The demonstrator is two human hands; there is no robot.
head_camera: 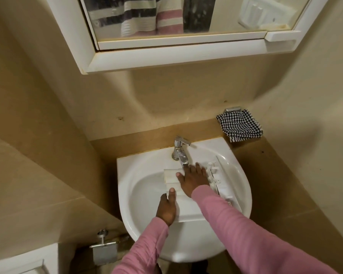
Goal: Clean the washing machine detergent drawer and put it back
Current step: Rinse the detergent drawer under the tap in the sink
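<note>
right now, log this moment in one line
left hand grips detergent drawer | right hand flat on it | under faucet | in sink

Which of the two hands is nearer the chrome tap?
The right hand, spread flat on the white plastic drawer; the left hand grips the drawer's near edge.

- Glossy white ceramic basin (147, 230), smooth.
- Shiny chrome metal tap (180, 150).
- White plastic detergent drawer (188, 208), smooth.
- Black-and-white checked woven cloth (239, 125), matt.

Beige tiled walls enclose a white sink (127, 171). Above it hangs a white-framed mirror cabinet (166, 57); right of it, a checkered cloth (239, 125); below-left, a metal paper holder (104, 254).
</note>
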